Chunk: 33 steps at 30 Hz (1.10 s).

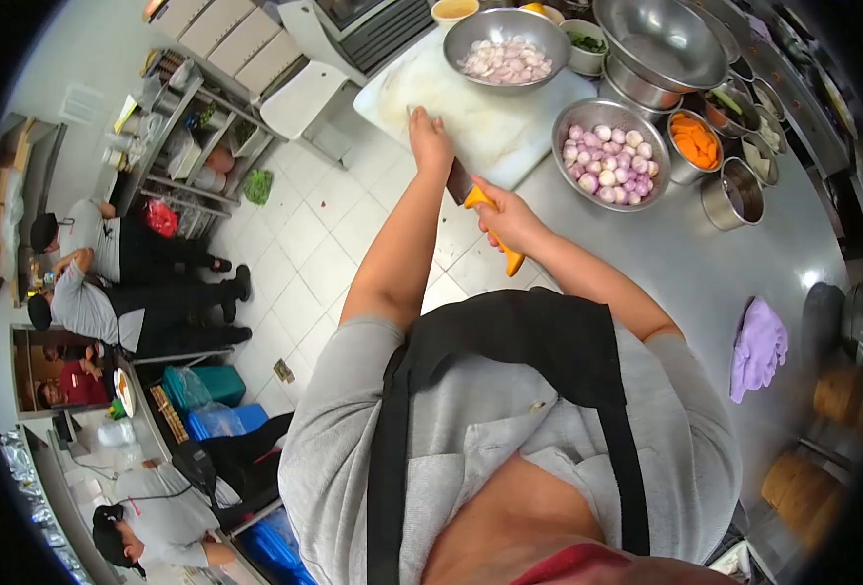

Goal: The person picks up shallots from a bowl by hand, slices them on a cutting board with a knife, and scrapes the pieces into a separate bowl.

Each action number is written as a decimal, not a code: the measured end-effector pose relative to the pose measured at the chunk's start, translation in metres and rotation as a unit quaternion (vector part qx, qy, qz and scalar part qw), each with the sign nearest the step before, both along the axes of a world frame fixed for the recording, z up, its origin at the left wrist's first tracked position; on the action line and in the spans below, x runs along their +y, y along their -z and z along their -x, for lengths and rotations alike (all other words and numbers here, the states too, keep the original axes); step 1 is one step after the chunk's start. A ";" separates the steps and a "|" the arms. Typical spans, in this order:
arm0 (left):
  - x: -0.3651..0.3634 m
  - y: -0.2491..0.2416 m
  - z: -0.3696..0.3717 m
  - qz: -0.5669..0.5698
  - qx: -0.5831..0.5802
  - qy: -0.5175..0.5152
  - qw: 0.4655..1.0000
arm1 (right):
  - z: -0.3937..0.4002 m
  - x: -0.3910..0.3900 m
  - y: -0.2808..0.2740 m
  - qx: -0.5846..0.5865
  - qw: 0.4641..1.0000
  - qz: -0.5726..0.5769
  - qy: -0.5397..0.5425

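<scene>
My right hand (pixel 511 220) is wrapped round the orange handle of a kitchen knife (pixel 460 182), its blade pointing up-left beside my left wrist. My left hand (pixel 431 142) rests at the near edge of the white cutting board (pixel 392 86), fingers curled in; anything under its fingertips is too small to name. On the board's far side stands a steel bowl (pixel 459 34) of sliced shallots (pixel 506 61). To the right of the board, a steel colander (pixel 560 146) holds whole peeled shallots (pixel 609 164).
Near the colander are a pot of cut carrots (pixel 695 139), a steel cup (pixel 734 193) and a large empty bowl (pixel 661 41). A purple cloth (pixel 758 349) lies on the steel table (pixel 666 283). Several people work at the left, near shelves (pixel 183 146).
</scene>
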<state>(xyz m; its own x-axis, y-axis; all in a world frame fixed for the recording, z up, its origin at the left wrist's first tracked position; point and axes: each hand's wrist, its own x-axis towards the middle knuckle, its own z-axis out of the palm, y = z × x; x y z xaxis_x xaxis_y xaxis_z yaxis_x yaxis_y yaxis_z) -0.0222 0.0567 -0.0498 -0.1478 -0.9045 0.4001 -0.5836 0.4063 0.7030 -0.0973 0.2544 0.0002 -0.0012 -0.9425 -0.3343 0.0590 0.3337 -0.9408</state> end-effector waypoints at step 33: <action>0.068 -0.119 0.208 0.051 -0.444 0.392 0.804 | 0.122 0.223 -0.119 0.092 0.903 0.212 0.361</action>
